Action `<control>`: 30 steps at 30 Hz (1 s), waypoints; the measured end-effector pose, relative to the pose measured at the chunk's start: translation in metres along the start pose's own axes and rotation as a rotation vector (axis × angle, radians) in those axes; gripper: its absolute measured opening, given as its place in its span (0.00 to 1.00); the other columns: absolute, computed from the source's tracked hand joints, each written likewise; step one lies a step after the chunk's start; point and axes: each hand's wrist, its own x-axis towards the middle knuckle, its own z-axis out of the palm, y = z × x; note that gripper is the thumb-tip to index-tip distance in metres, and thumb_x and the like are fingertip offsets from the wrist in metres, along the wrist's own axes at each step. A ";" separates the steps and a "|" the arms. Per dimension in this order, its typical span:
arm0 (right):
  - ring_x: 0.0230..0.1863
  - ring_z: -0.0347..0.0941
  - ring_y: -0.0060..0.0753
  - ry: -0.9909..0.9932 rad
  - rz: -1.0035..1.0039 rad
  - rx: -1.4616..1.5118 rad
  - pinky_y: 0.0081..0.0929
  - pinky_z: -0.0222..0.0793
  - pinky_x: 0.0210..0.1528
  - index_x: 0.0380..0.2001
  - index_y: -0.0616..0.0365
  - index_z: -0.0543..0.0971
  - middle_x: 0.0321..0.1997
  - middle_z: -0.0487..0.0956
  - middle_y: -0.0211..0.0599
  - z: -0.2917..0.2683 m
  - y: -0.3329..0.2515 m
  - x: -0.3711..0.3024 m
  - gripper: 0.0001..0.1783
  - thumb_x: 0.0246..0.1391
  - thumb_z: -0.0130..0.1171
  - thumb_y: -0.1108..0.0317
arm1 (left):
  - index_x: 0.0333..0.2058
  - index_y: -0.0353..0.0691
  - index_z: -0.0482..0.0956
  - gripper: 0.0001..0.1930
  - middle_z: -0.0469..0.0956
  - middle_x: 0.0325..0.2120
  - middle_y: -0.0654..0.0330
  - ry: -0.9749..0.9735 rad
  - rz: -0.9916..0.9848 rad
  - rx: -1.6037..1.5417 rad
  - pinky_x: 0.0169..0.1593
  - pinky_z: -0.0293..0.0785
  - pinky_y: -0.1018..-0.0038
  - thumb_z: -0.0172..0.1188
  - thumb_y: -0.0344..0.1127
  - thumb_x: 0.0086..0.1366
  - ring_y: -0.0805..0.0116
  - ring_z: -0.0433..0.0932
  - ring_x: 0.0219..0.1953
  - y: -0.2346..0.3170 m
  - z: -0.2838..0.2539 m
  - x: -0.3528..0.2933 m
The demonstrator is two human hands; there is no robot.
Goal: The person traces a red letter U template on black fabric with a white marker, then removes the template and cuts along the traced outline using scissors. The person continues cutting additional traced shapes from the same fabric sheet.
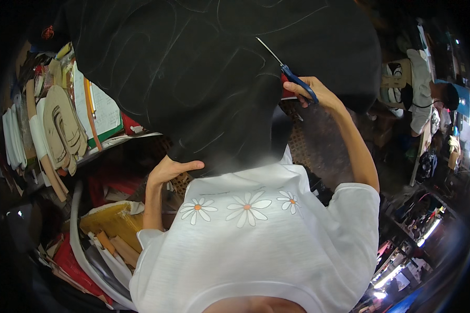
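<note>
A large black sheet of material [193, 68], marked with pale curved outlines, spreads before me and hangs down toward my body. My left hand [173, 169] grips its near left edge, the thumb on top and the other fingers hidden beneath. In my right hand [316, 93] is a pair of scissors [291, 76] with dark blue handles. Their blades look closed together and point up and to the left, over the black sheet. A cut edge of the sheet runs down just left of the scissors' handles.
On the left, a surface holds beige cut-out patterns [62, 128], a written paper sheet [102, 107] and a brown strip. Below it stand a yellow folder [109, 224] and a red packet [73, 266]. A woven cane surface [300, 141] shows under the sheet. Cluttered shelves line the right.
</note>
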 end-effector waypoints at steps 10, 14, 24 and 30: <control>0.17 0.65 0.21 0.305 -0.044 1.190 0.21 0.68 0.23 0.24 0.53 0.70 0.18 0.67 0.27 0.142 -0.037 0.018 0.32 0.46 0.59 0.32 | 0.55 0.31 0.69 0.30 0.73 0.50 0.62 0.055 0.159 -0.031 0.56 0.62 0.76 0.69 0.28 0.53 0.73 0.69 0.51 0.035 -0.060 -0.013; 0.20 0.65 0.18 0.405 -0.107 1.176 0.23 0.64 0.23 0.28 0.46 0.72 0.19 0.68 0.25 0.156 -0.054 0.020 0.29 0.45 0.59 0.31 | 0.54 0.31 0.70 0.28 0.74 0.49 0.62 0.041 0.215 -0.018 0.56 0.63 0.77 0.68 0.27 0.54 0.73 0.69 0.50 0.043 -0.066 -0.013; 0.39 0.72 0.24 0.281 -0.370 1.529 0.24 0.69 0.41 0.44 0.53 0.74 0.38 0.75 0.30 0.127 -0.069 0.057 0.34 0.50 0.57 0.34 | 0.56 0.31 0.68 0.31 0.72 0.52 0.61 0.020 0.252 -0.017 0.59 0.60 0.75 0.69 0.26 0.53 0.72 0.68 0.53 0.042 -0.078 -0.024; 0.40 0.73 0.24 0.516 -0.314 1.347 0.25 0.70 0.42 0.46 0.57 0.73 0.40 0.76 0.31 0.129 -0.065 0.068 0.35 0.49 0.60 0.37 | 0.56 0.31 0.68 0.31 0.72 0.53 0.61 0.035 0.254 -0.030 0.59 0.60 0.75 0.68 0.27 0.54 0.72 0.68 0.53 0.044 -0.080 -0.026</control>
